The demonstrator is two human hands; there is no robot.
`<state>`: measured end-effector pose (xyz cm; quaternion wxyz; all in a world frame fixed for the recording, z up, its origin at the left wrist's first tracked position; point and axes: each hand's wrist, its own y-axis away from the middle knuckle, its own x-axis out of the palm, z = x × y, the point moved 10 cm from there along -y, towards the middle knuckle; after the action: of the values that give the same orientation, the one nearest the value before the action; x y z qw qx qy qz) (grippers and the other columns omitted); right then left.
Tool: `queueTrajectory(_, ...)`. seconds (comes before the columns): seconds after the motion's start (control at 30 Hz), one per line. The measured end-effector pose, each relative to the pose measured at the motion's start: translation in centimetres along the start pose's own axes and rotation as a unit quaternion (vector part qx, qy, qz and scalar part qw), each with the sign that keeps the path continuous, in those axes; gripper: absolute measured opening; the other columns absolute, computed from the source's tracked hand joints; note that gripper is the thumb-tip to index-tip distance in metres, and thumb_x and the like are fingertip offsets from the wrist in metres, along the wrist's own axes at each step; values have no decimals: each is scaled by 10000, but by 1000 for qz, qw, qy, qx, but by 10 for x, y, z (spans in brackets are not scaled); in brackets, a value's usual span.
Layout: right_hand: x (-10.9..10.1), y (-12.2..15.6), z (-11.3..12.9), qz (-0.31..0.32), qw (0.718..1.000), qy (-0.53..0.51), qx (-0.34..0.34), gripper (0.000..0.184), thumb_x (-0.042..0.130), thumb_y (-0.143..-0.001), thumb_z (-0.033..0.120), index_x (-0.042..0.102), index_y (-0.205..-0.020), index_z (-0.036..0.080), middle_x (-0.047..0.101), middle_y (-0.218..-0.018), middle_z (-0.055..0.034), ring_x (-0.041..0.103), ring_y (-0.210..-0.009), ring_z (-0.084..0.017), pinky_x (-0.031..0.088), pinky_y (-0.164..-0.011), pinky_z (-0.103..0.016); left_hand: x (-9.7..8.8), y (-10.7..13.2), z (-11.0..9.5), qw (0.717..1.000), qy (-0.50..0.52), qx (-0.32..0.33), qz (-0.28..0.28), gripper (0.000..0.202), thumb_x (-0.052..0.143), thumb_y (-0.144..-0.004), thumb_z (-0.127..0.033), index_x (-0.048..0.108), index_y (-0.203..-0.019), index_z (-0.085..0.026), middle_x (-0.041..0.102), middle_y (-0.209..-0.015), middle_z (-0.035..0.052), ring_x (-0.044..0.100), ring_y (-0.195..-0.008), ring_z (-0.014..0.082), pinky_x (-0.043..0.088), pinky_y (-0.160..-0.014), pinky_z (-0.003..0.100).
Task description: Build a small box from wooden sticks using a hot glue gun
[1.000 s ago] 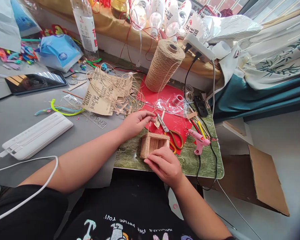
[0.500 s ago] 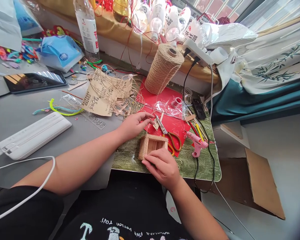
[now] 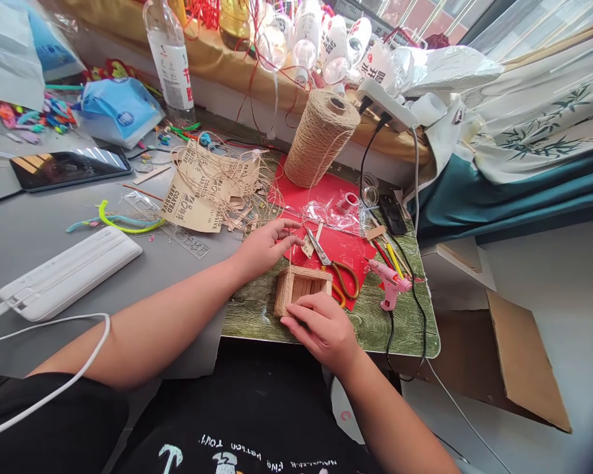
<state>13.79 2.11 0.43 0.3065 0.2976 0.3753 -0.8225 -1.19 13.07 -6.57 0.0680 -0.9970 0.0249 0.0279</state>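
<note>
A small box (image 3: 283, 293) of wooden sticks with twine wound round its side lies on the green wood-patterned mat, its open face showing the slats inside. My right hand (image 3: 323, 329) grips its near edge, thumb and fingers closed on the wall. From the box's far left corner a strand of twine (image 3: 290, 257) runs up to my left hand (image 3: 264, 249), which holds it; the thumb and index finger stretch out to the right, and the exact grip is hidden. Scissors (image 3: 329, 258) with yellow-brown handles rest just behind the box on red sheets (image 3: 296, 197).
A big twine spool (image 3: 321, 138) stands at the back. A pink glue gun (image 3: 391, 286) and its cable lie to the right, by the mat's edge. Sandpaper (image 3: 192, 204) under tangled twine, a white power bank (image 3: 72, 271) and a phone (image 3: 72, 168) are on the left.
The camera view has shifted slightly. Both hands, the strand and the box hold nearly the same positions.
</note>
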Motion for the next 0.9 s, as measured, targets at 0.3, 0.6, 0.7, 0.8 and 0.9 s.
queueTrajectory(0.3, -4, 1, -3, -23, 1000, 2, 3, 302, 751, -964, 208, 684, -1259, 207, 749, -997, -102, 686, -879, -217, 599, -781, -380, -1, 0, 1, 1000, -10, -13, -7, 354, 604, -1031, -384, 567, -1335, -206, 817, -1098, 100, 754, -1031, 219, 508, -956, 399)
queueTrajectory(0.6, -1, -2, 0, 3, 1000, -4, -1, 227, 709, -989, 186, 702, -1215, 202, 747, -965, -94, 663, -849, -205, 574, -750, -370, -2, -2, -4, 998, -55, -23, -9, 413, 586, -1019, -373, 526, -1399, -221, 820, -940, 32, 608, -634, 141, 441, -688, 325)
queueTrajectory(0.7, -1, -2, 0, -1, 1000, -3, -3, 244, 715, -983, 179, 691, -1225, 201, 745, -966, -95, 664, -845, -207, 573, -744, -369, 1, -5, -5, 998, -62, -22, -5, 427, 581, -1018, -371, 514, -1414, -224, 817, -918, 20, 632, -667, 150, 441, -711, 325)
queueTrajectory(0.8, -2, -1, -1, -8, 1000, -3, -5, 324, 718, -981, 189, 657, -1298, 213, 747, -991, -96, 679, -860, -212, 586, -762, -374, 6, -8, -7, 997, -75, -15, 0, 446, 585, -1013, -360, 505, -1427, -216, 815, -906, 18, 663, -716, 158, 458, -775, 335)
queueTrajectory(0.9, -3, -1, -2, -11, 1000, -1, -4, 403, 724, -974, 197, 625, -1364, 222, 751, -1011, -96, 693, -875, -220, 597, -779, -383, 12, -9, -6, 996, -87, -15, 10, 459, 597, -1004, -355, 506, -1431, -215, 815, -904, 17, 675, -736, 165, 466, -795, 338)
